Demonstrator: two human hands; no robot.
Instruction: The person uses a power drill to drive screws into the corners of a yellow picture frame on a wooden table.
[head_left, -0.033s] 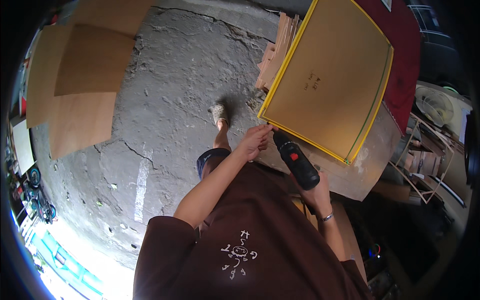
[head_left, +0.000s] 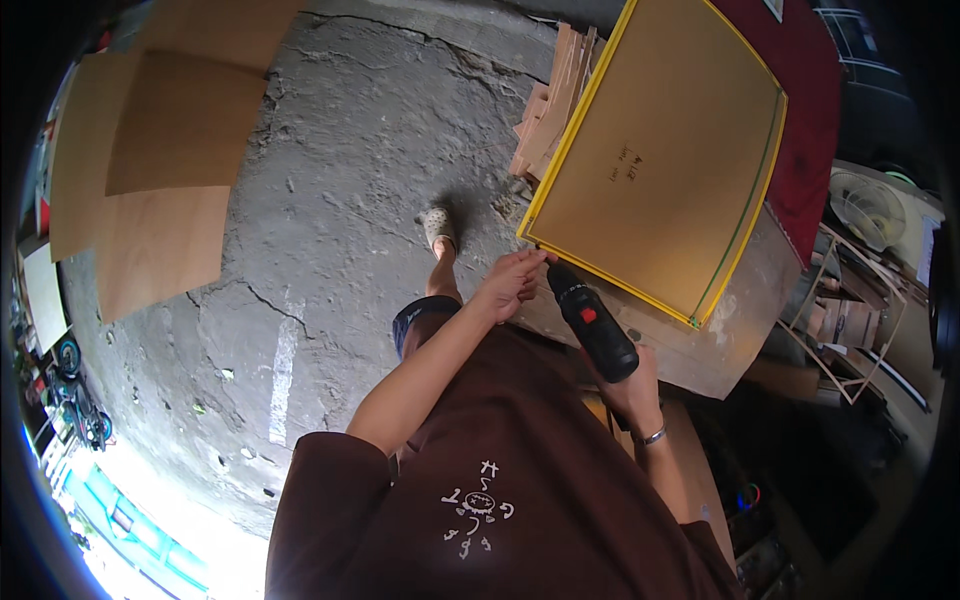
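My right hand grips a black cordless drill with a red mark on its body. The drill's nose points up and left, at the near left corner of a brown panel edged in a yellow frame. Right by the drill's tip my left hand is closed in a pinch. Whatever sits between those fingertips is too small to make out. The panel bears some handwriting, and a green strip runs along its right side.
The panel lies on a pale slab with a dark red cloth beyond. Wood strips are stacked at its left. Plywood sheets lie on the cracked concrete floor. A fan and a thin wooden frame stand at right.
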